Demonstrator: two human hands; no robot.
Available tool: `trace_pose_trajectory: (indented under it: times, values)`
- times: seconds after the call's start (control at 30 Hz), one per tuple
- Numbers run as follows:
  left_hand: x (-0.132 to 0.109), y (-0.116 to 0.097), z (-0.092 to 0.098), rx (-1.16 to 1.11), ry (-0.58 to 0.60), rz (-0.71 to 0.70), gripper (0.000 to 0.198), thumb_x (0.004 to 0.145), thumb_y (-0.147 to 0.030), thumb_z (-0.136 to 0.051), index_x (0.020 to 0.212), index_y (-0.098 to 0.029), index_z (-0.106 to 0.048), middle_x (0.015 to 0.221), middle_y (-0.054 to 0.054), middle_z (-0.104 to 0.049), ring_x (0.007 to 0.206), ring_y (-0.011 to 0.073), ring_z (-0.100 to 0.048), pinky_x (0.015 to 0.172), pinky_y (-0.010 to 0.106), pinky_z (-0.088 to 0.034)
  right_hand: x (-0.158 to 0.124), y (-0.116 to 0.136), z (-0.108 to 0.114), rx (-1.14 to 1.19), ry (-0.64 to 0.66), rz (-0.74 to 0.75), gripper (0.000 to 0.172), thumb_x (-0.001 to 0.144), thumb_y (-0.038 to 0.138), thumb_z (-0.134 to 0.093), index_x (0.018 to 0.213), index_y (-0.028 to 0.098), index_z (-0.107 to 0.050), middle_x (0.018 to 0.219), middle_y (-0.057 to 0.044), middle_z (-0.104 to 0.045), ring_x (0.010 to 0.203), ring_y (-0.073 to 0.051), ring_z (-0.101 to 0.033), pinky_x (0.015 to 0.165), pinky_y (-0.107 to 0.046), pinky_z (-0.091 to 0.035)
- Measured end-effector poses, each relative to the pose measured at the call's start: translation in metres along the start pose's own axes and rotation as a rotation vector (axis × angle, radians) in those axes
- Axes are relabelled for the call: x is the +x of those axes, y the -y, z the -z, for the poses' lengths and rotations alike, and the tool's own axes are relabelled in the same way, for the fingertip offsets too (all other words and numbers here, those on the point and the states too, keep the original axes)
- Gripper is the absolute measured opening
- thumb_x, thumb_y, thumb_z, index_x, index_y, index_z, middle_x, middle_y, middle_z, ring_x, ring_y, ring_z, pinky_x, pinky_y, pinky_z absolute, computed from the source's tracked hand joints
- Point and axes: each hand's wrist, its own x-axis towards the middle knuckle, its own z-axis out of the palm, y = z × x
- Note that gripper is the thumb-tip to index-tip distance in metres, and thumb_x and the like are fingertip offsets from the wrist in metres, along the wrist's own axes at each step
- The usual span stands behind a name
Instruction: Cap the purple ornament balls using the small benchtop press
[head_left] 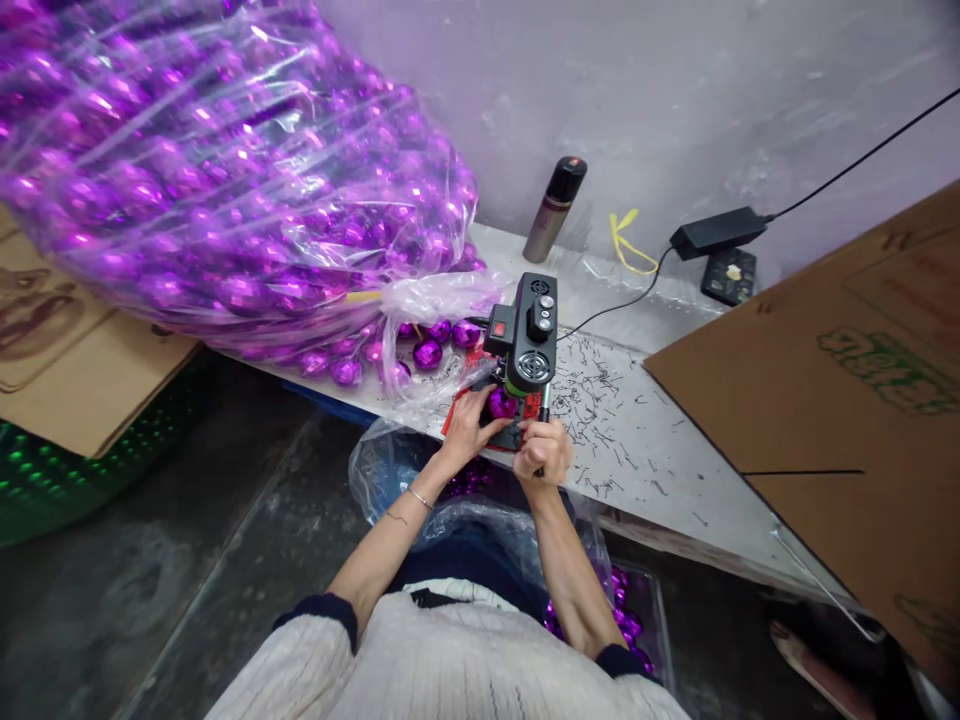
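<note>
My left hand grips a shiny purple ball and holds it under a small black machine standing on the white table. Fingers of my right hand are curled around a thin dark tool or lever at the machine's base, beside a red pad. A huge clear plastic bag full of purple balls lies at the table's left end, with several loose balls spilling from its mouth near the machine.
Tiny dark wire bits litter the table right of the machine. A spray can, a yellow tie, a power adapter and cable lie at the back. A cardboard sheet covers the right. A bag with purple balls sits below my lap.
</note>
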Motion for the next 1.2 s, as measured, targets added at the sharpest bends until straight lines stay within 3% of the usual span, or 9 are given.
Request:
trace_pose_trajectory:
  times: [0.13,0.37,0.47,0.6,0.73,0.83,0.97,1.07,1.2]
  values:
    - [0.002,0.002,-0.002,0.006,-0.010,0.006,0.056,0.095,-0.046,-0.067,0.141,-0.018,-0.053,0.123,0.015,-0.071,0.112,0.0286,-0.068,0.099,0.046,-0.053,0.008,0.002,0.000,-0.024,-0.002,0.022,0.031,0.105,0.026,-0.035,0.075,0.024,-0.043,0.066,0.002,-0.054,0.059,-0.012,-0.054,0.059,-0.028,-0.042]
    - [0.000,-0.005,0.003,-0.066,-0.056,0.053,0.062,0.092,-0.053,-0.069,0.142,-0.021,-0.053,0.126,0.014,-0.070,0.117,0.0284,-0.067,0.102,0.046,-0.054,0.063,0.019,0.009,-0.013,-0.056,-0.203,0.028,0.100,0.018,-0.046,0.073,0.023,-0.049,0.066,0.001,-0.056,0.059,-0.012,-0.054,0.058,-0.029,-0.040]
    - [-0.027,-0.018,0.017,-0.064,-0.077,0.009,0.065,0.094,-0.049,-0.068,0.149,-0.022,-0.046,0.134,0.015,-0.066,0.124,0.0289,-0.064,0.106,0.048,-0.052,0.071,0.022,0.013,-0.008,-0.014,-0.201,0.028,0.099,0.016,-0.046,0.072,0.023,-0.050,0.065,0.002,-0.055,0.058,-0.012,-0.053,0.058,-0.028,-0.040]
    - [-0.084,-0.031,0.035,0.006,0.065,-0.132,0.059,0.098,-0.037,-0.063,0.152,-0.022,-0.044,0.144,0.018,-0.060,0.131,0.0303,-0.060,0.106,0.050,-0.052,0.059,0.021,0.015,0.004,0.028,-0.132,0.027,0.096,0.012,-0.046,0.073,0.023,-0.050,0.065,0.002,-0.056,0.059,-0.012,-0.053,0.057,-0.028,-0.040]
    - [-0.110,-0.026,0.044,0.050,0.102,-0.200,0.065,0.096,-0.047,-0.064,0.151,-0.018,-0.046,0.147,0.023,-0.056,0.134,0.0335,-0.057,0.103,0.051,-0.054,0.047,0.020,0.014,0.017,0.026,-0.129,0.026,0.095,0.010,-0.047,0.073,0.023,-0.049,0.065,0.002,-0.056,0.060,-0.012,-0.054,0.058,-0.027,-0.041]
    - [-0.081,-0.015,0.055,0.082,-0.042,-0.216,0.054,0.101,-0.039,-0.057,0.150,-0.020,-0.047,0.138,0.018,-0.065,0.127,0.0291,-0.063,0.103,0.049,-0.054,0.047,0.019,0.013,0.009,0.020,-0.131,0.025,0.095,0.010,-0.047,0.073,0.023,-0.048,0.065,0.002,-0.055,0.059,-0.012,-0.054,0.056,-0.026,-0.041]
    - [-0.002,0.004,0.083,0.309,-0.190,-0.077,0.040,0.103,-0.029,-0.052,0.141,-0.019,-0.056,0.133,0.017,-0.068,0.126,0.0292,-0.063,0.109,0.049,-0.049,0.049,0.019,0.012,-0.011,0.012,-0.100,0.027,0.095,0.010,-0.046,0.072,0.023,-0.046,0.064,0.002,-0.053,0.057,-0.012,-0.052,0.055,-0.026,-0.039]
    - [0.051,0.016,0.100,0.504,-0.089,0.109,0.043,0.099,-0.032,-0.059,0.138,-0.014,-0.059,0.136,0.020,-0.065,0.125,0.0339,-0.062,0.107,0.049,-0.048,0.048,0.017,0.012,-0.023,0.026,-0.082,0.026,0.096,0.010,-0.046,0.073,0.023,-0.046,0.064,0.002,-0.053,0.057,-0.012,-0.052,0.055,-0.026,-0.039]
    - [0.086,0.025,0.105,0.652,0.176,0.374,0.057,0.092,-0.031,-0.070,0.142,-0.008,-0.054,0.125,0.025,-0.068,0.113,0.0392,-0.067,0.099,0.050,-0.050,0.048,0.015,0.013,-0.038,0.044,-0.061,0.025,0.096,0.010,-0.045,0.074,0.023,-0.047,0.064,0.002,-0.054,0.057,-0.012,-0.051,0.056,-0.026,-0.039]
